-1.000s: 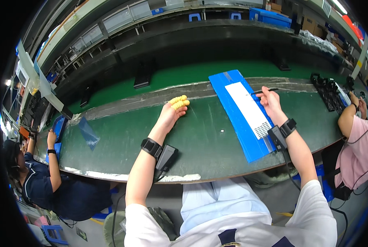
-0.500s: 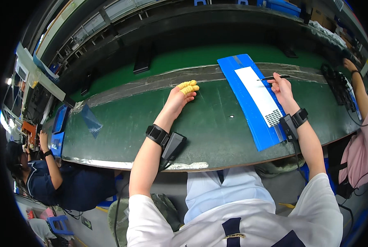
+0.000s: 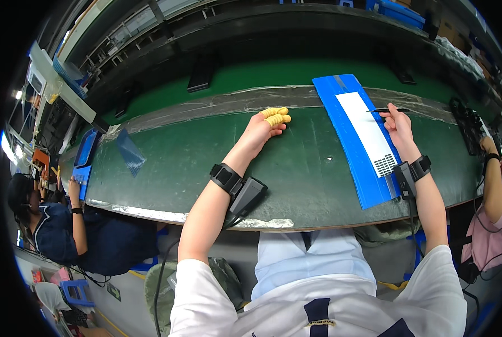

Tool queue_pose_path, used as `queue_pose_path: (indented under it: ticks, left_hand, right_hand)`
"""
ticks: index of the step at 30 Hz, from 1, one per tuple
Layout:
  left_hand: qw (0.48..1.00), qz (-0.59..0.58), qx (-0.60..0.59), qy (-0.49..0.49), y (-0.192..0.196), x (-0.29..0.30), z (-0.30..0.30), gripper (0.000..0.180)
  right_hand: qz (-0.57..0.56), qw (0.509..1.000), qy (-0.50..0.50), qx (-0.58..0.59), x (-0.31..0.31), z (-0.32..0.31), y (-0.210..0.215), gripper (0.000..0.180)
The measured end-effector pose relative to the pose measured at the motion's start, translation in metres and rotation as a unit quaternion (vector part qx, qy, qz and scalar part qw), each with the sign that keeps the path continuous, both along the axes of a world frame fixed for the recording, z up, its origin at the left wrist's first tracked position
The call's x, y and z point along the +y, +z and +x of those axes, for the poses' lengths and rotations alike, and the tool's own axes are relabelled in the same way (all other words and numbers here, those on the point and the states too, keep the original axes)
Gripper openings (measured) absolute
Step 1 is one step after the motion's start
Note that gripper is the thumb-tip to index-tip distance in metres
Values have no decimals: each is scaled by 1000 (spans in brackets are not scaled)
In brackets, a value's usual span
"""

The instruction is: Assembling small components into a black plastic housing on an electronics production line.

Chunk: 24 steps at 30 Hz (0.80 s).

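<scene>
My left hand [image 3: 263,130] is above the green bench, left of the blue board, with yellow ribbed finger cots [image 3: 276,116] on two fingers. Those fingers stretch forward side by side, and I see nothing held in them. Over the far half of a white backing sheet [image 3: 359,119], my right hand [image 3: 399,128] is closed around thin black tweezers [image 3: 379,110], whose tip points left. The sheet lies on a long blue board [image 3: 349,147]. Small black rectangular pieces [image 3: 384,165] form a grid at its near end.
A small pale bit [image 3: 329,159] lies left of the board. Farther left are a translucent blue sheet [image 3: 131,153] and blue trays [image 3: 85,147]. Black devices [image 3: 468,126] lie at the right. Co-workers sit on both sides, and a cabled black box [image 3: 248,196] is strapped to my left wrist.
The whole scene has shifted slightly right in view. My hands hold almost the same poses. The right-hand co-worker's arm has come lower and nearer the bench edge.
</scene>
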<state>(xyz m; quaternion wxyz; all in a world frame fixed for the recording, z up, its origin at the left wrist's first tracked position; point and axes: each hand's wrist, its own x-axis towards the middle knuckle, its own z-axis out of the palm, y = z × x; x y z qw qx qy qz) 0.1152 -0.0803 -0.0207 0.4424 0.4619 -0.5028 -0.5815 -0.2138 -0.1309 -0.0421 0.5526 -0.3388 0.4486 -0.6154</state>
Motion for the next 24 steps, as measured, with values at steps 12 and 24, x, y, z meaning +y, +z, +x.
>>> queue_pose_path:
  ticks: [12,24]
  left_hand:
    - [1000,2,-20,-2,0,5,-7,29]
    - [987,-13,145,-71,-31,-24,21,25]
  right_hand:
    - [5,1000,14,-12,1,-9,-7,17]
    - [7,994,61,-95,-24,-20,-20,26]
